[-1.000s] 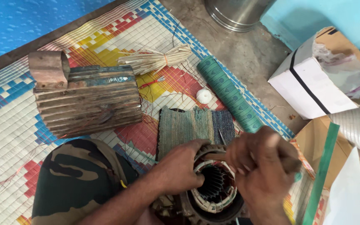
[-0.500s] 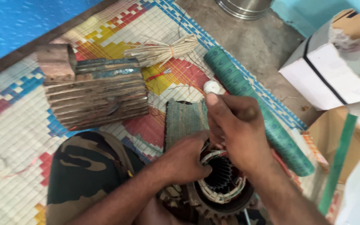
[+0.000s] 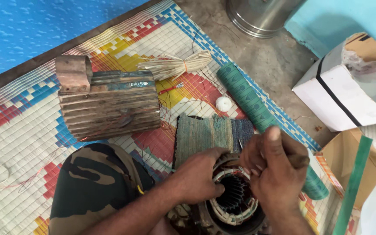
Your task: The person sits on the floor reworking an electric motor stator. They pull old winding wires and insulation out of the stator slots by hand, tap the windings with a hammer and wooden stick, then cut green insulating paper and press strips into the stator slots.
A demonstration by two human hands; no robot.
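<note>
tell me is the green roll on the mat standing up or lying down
Lying down. The green roll rests on its long side across the woven mat's edge, running diagonally from near the straw bundle toward the right hand.

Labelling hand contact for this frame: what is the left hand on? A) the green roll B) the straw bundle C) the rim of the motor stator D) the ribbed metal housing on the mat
C: the left hand grips the rim of the motor stator, with the right hand above it; the ribbed metal housing, green roll and straw bundle lie untouched on the mat.
</note>
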